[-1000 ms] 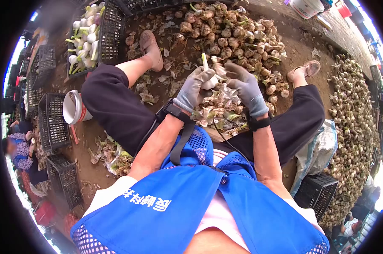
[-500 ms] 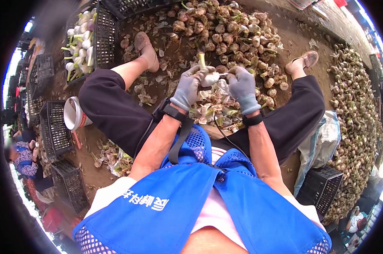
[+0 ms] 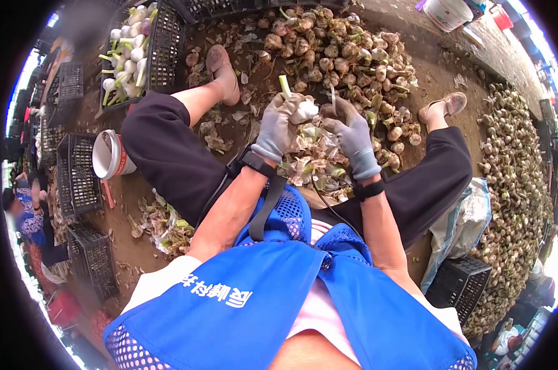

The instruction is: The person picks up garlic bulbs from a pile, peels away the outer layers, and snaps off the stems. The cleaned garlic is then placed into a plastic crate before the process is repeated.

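Observation:
My left hand (image 3: 276, 126), in a grey work glove, is closed around a garlic bulb (image 3: 305, 111) with a pale, cleaned surface. Its cut green stem (image 3: 284, 85) sticks up past the fingers. Just right of the bulb, my right hand (image 3: 355, 131), gloved alike, is closed with a thin, pale, blade-like strip (image 3: 333, 97) standing up from its fingers; I cannot tell whether it is a small knife or a peel. Loose skins (image 3: 319, 151) lie heaped beneath both hands. Unpeeled garlic bulbs (image 3: 344, 52) are piled on the ground beyond them.
A black crate (image 3: 163, 49) at upper left holds clean white garlic. A white bucket (image 3: 111, 154) stands beside my left knee, near more black crates (image 3: 78, 176). Rightward stretches a large garlic heap (image 3: 516, 203), with a plastic sack (image 3: 461, 216) by my leg. Another person (image 3: 32, 213) sits far left.
My right hand has drawn back slightly from the bulb, and the thin strip in it has swung from roughly level to upright. The bulb stays in my left hand, its stem now leaning left.

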The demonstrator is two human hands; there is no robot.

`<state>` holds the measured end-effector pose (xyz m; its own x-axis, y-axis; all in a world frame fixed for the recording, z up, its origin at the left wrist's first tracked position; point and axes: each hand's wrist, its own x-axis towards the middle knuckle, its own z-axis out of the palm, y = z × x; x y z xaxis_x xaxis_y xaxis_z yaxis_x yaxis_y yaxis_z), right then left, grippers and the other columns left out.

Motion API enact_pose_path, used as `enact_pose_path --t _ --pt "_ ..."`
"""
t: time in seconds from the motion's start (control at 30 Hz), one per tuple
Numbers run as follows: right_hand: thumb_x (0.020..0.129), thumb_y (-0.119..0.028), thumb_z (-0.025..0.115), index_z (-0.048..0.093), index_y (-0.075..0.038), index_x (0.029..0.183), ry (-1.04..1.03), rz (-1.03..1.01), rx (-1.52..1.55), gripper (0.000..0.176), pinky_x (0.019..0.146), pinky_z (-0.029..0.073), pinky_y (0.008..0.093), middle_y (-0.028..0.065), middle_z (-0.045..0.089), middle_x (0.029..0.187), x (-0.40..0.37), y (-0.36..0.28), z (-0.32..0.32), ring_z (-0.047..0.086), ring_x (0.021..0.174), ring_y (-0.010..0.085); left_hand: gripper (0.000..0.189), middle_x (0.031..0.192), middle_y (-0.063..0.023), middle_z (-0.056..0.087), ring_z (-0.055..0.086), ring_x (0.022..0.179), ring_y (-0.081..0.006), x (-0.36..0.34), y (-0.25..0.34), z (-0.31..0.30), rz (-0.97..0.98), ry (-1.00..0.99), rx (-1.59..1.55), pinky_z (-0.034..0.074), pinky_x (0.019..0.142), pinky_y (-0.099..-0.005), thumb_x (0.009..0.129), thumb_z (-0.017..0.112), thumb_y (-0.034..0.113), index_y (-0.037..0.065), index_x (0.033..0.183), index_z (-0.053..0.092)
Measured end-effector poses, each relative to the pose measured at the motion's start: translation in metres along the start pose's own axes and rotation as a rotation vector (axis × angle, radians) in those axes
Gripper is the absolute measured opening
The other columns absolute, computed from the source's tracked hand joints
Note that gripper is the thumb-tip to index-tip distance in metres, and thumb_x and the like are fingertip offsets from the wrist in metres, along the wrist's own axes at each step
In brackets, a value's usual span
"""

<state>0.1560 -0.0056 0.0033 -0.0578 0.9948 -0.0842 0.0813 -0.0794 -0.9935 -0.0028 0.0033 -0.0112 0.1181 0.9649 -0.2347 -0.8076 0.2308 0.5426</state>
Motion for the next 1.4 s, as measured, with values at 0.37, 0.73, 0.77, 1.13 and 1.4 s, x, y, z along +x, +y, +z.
enact_pose_path --t 0.37,0.73,0.77,1.13,1.4 --pt "0.074 0.005 0.049 0.059 0.003 0.1 -0.191 0.081 -0.464 0.029 0.074 0.046 0.0246 0.0112 0.064 0.089 0.016 0.058 0.002 0.059 0.083 0.0156 0.022 0.103 -0.017 0.058 0.057 0.096 -0.0252 -0.003 -0.006 -0.001 -0.014 -0.009 -0.034 0.046 0.087 -0.036 0.088 0.048 0.013 -0.003 0.102 0.055" --pt "0.067 -0.015 0.054 0.063 -0.008 0.072 -0.603 -0.05 -1.13 0.013 0.063 0.048 0.0386 0.0156 0.061 0.074 -0.018 0.031 0.038 0.06 0.071 0.0302 0.032 0.093 -0.0169 0.06 0.057 0.089 -0.0335 0.011 -0.01 -0.017 -0.162 0.269 -0.418 0.046 0.077 -0.0534 0.092 0.036 0.032 0.004 0.089 0.052" --pt "0.071 -0.019 0.053 0.063 -0.01 0.08 -0.769 0.074 -1.093 0.016 0.067 0.047 0.0408 0.0159 0.062 0.079 -0.028 0.04 0.039 0.06 0.075 0.0324 0.033 0.095 -0.0164 0.06 0.057 0.091 -0.0346 0.014 -0.008 -0.021 -0.162 0.253 -0.463 0.045 0.08 -0.0538 0.092 0.035 0.033 0.005 0.09 0.052" --pt "0.071 -0.014 0.056 0.058 -0.008 0.061 -0.147 -0.389 -1.081 0.012 0.057 0.046 0.0371 0.0099 0.058 0.062 0.014 -0.007 0.036 0.058 0.061 0.0286 0.029 0.094 -0.0216 0.058 0.058 0.084 -0.0335 0.019 -0.015 -0.018 -0.223 0.318 -0.363 0.051 0.071 -0.0448 0.093 0.037 0.027 0.001 0.095 0.048" --pt "0.083 -0.011 0.055 0.058 -0.001 0.104 -0.153 0.506 0.322 0.023 0.057 0.048 0.0218 0.0037 0.063 0.085 0.013 -0.004 0.021 0.059 0.07 0.0093 0.02 0.086 -0.0139 0.059 0.058 0.078 -0.0317 0.028 -0.012 -0.044 -0.269 0.439 -0.529 0.05 0.067 -0.0474 0.092 0.04 0.025 0.008 0.092 0.049"
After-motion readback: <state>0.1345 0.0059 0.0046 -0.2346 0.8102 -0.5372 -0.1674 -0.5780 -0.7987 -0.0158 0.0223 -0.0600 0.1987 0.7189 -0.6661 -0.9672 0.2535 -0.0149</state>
